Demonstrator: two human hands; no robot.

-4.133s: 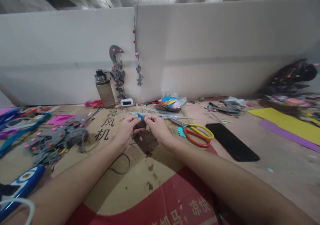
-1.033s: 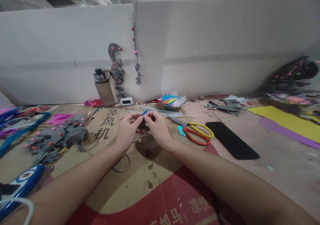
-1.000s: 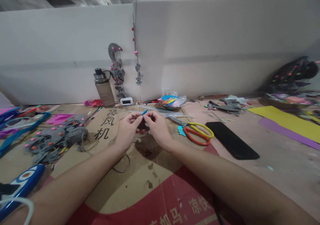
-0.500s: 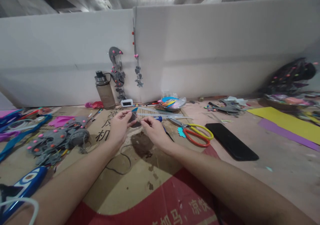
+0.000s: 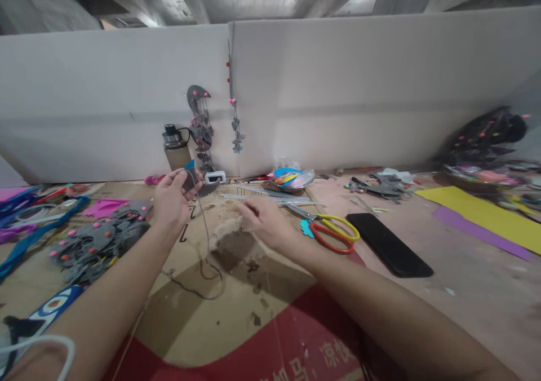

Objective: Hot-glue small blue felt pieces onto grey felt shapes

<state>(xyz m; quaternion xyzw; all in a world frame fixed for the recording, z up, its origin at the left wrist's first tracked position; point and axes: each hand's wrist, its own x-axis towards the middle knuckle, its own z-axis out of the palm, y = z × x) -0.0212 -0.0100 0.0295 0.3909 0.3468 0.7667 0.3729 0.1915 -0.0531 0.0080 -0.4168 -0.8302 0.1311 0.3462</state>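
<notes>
My left hand (image 5: 172, 196) is raised in front of the bottle, its fingers closed on a grey felt piece (image 5: 209, 187) whose curved tip sticks out to the right. A small blue piece (image 5: 190, 165) shows above the fingertips. From this hand a thin grey cord (image 5: 205, 217) hangs down and loops on the cardboard. My right hand (image 5: 265, 220) is over the middle of the cardboard, thumb and fingers drawn together. Whatever it may hold is too small to make out. Just right of it lie scissors (image 5: 333, 231) with red and yellow handles.
Decorated grey felt pieces (image 5: 101, 234) are heaped on the left. A bottle (image 5: 176, 154) and a small white digital display (image 5: 215, 177) stand by the white partition (image 5: 338, 76). A black phone (image 5: 389, 244) and yellow sheet (image 5: 477, 206) lie right. The cardboard (image 5: 186, 324) covers the table's middle.
My left hand has moved left and up with the grey felt, away from the right hand. The cord now hangs from it. My right hand has stayed nearly in place.
</notes>
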